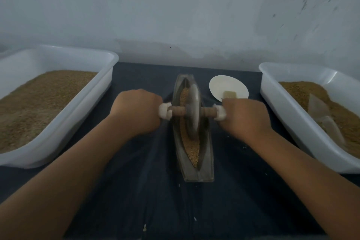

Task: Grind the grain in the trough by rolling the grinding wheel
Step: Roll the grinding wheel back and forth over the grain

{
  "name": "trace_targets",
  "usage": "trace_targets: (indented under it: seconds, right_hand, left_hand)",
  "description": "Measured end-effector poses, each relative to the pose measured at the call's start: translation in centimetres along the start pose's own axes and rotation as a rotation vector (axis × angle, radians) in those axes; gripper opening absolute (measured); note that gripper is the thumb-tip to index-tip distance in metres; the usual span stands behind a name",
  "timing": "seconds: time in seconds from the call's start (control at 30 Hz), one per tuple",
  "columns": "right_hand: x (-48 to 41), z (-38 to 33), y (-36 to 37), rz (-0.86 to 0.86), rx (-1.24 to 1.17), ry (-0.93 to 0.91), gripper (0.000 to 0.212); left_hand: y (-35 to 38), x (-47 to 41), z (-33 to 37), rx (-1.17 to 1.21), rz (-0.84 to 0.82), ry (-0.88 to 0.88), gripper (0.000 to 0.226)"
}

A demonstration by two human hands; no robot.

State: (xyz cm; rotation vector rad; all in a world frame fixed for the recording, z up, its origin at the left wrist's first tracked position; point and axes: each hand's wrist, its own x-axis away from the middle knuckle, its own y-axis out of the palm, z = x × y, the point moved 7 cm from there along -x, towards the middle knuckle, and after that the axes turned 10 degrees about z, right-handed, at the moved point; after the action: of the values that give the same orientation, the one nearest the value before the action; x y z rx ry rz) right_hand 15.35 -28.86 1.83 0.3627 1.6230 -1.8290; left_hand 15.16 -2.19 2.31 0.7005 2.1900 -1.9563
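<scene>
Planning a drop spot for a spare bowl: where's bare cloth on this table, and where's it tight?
Biggest bare cloth: nearest the person, off the near end of the trough. Smaller strip: far side, between left tub and trough. Crowded: plate and right hand fill the gap between trough and right tub.

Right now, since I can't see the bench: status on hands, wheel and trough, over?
Left hand and right hand grip the axle ends. Grinding wheel upright in trough, on the grain. Nothing blocking its path.
</scene>
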Motion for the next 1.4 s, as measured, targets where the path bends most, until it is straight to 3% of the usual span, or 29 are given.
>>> trace_targets:
  seconds: [0.17, 0.3, 0.43, 0.73, 0.83, 1.03, 1.17, 1.27, 1.4]
  right_hand:
    - [3.8, 0.3, -1.6, -0.014, -0.077, -0.005, 0.042]
    - [0.5, 0.1, 0.0, 0.056, -0.021, 0.044, 0.046]
    - [-3.8, 0.1, 2.1, -0.009, -0.018, 0.067, 0.050]
    - [2.8, 0.1, -1.3, -0.006, -0.008, -0.055, 0.051]
    - [1.4, -0.2, -0.7, 0.038, -0.026, -0.030, 0.044]
    - [-4.0, -0.5, 1.2, 0.047, 0.010, 0.008, 0.051]
    - [-1.1, -0.1, 0.6, -0.022, -0.036, 0.026, 0.051]
    - [1.9, 0.1, -0.9, -0.028, -0.066, -0.005, 0.043]
    - [1.9, 0.0, -1.1, 0.020, -0.029, -0.026, 0.040]
  left_hand:
    - [-1.8, 2.4, 0.8, -0.062, 0.034, 0.091, 0.028]
    - [-0.3, -0.8, 0.1, -0.014, -0.004, -0.007, 0.023]
    - [1.0, -3.8, -0.8, 0.026, -0.042, -0.077, 0.017]
    - [0.0, 1.2, 0.1, 0.053, -0.112, 0.106, 0.020]
    - [0.4, 0.3, -0.1, 0.056, -0.112, 0.047, 0.021]
    - [1.5, -3.0, -0.9, 0.079, -0.088, -0.094, 0.022]
    - [0.9, -1.2, -0.4, 0.043, -0.108, 0.011, 0.022]
    - [0.2, 1.2, -0.1, 0.015, -0.023, 0.079, 0.026]
    - [0.4, 0.4, -0.3, 0.031, -0.054, 0.042, 0.023]
